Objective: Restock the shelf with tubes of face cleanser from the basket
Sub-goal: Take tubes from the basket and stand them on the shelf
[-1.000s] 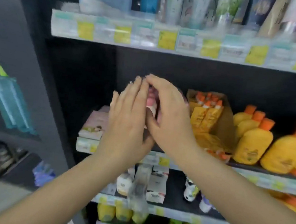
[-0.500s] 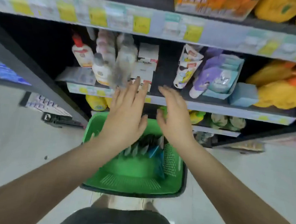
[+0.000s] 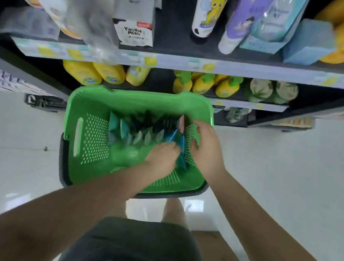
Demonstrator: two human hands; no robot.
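Observation:
A green basket (image 3: 140, 98) stands on the floor below me, against the shelf. Inside it, several tubes of face cleanser (image 3: 137, 135) stand in rows, teal, grey-green and dark. A bright blue tube (image 3: 174, 137) stands at the right end of the front row. My left hand (image 3: 162, 156) reaches into the basket with its fingers curled onto that blue tube. Just to the right of the tube, my right hand (image 3: 205, 148) is inside the basket by its right wall, fingers apart. Both hands are blurred by motion.
A shelf edge (image 3: 194, 65) with price labels runs across above the basket, holding white boxes (image 3: 134, 32) and upright tubes (image 3: 207, 13). Yellow bottles (image 3: 92, 74) sit on the lower shelf. A brown carton (image 3: 218, 250) lies by my right leg on the pale floor.
My view has dropped from the upper shelf to the basket. Both hands left the shelf, came down and went into the basket, and the left one closed on the blue tube.

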